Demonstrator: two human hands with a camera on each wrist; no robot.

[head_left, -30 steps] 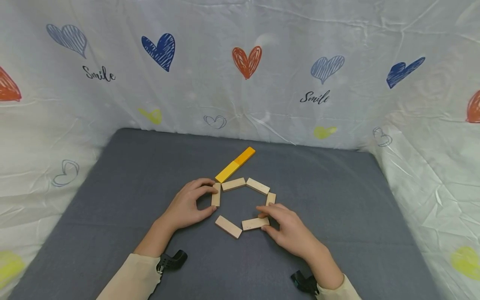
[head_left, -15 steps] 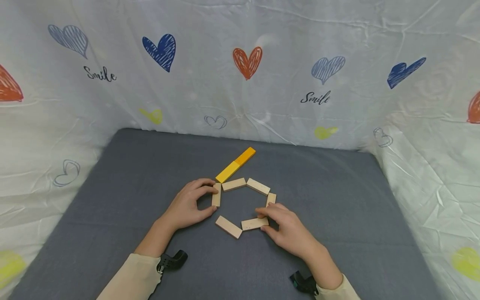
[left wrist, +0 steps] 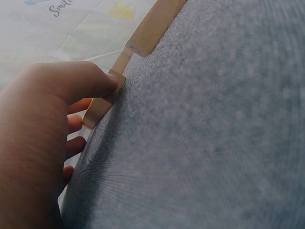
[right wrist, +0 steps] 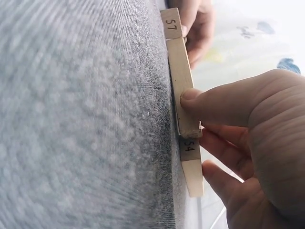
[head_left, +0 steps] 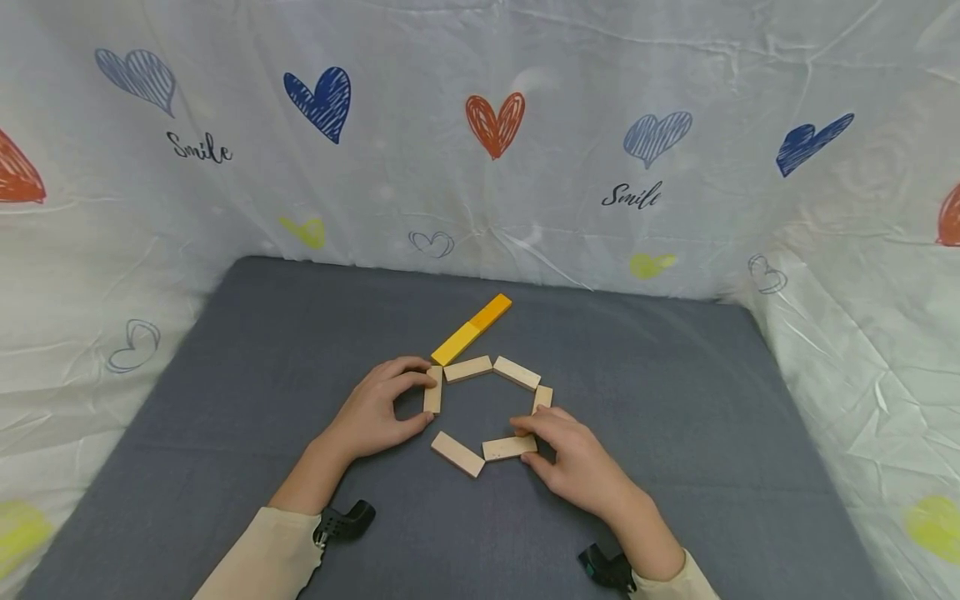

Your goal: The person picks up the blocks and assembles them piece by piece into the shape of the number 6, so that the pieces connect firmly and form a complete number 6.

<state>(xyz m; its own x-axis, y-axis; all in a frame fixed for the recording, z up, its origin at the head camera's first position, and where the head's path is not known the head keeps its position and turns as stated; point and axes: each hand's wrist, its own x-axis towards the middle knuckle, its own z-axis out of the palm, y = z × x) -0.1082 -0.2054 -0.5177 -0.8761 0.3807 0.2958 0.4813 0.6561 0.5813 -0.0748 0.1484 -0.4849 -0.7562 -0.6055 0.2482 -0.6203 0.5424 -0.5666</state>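
Observation:
Several pale wooden blocks lie in a ring on the grey cloth. My left hand (head_left: 378,407) pinches the ring's left block (head_left: 432,390) between thumb and fingertips, at its near and far ends. With thumb and fingers, my right hand (head_left: 573,458) pinches the near right block (head_left: 504,448); in the right wrist view the thumb presses this block's (right wrist: 180,67) side. The near left block (head_left: 457,454) touches its corner and stands apart from the left block. Fingers partly cover the right block (head_left: 543,396). Two more blocks, far left (head_left: 467,368) and far right (head_left: 517,372), close the back.
A yellow block (head_left: 455,343) and an orange block (head_left: 491,311) lie end to end in a slanting line behind the ring. Dark grey cloth (head_left: 675,417) covers the table. A white sheet (head_left: 562,50) printed with hearts hangs behind and at the sides.
The right hand and the block it pinches have shifted very slightly left, toward the near left block. My left hand stays in place on its block.

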